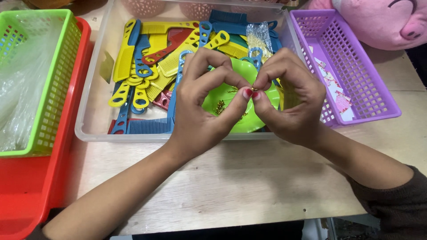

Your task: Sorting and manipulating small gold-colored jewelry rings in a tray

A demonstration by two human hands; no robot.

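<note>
My left hand (207,104) and my right hand (291,98) meet fingertip to fingertip over a green plate (227,95). Between the thumbs and forefingers both pinch one tiny gold-coloured piece (253,90). Several more small gold pieces (219,106) lie on the plate. The plate rests inside a clear plastic bin (95,115) on top of a heap of yellow, blue and red plastic combs (151,58). A small clear bag (259,38) with yellowish bits lies on the combs behind my right hand.
A purple basket (378,84) holding small pink-and-white paper pieces stands at the right. At the left a green basket (60,75) with clear plastic bags sits in a red tray (31,195). A pink plush toy (382,20) lies at the back right. All rest on a wooden table (249,182).
</note>
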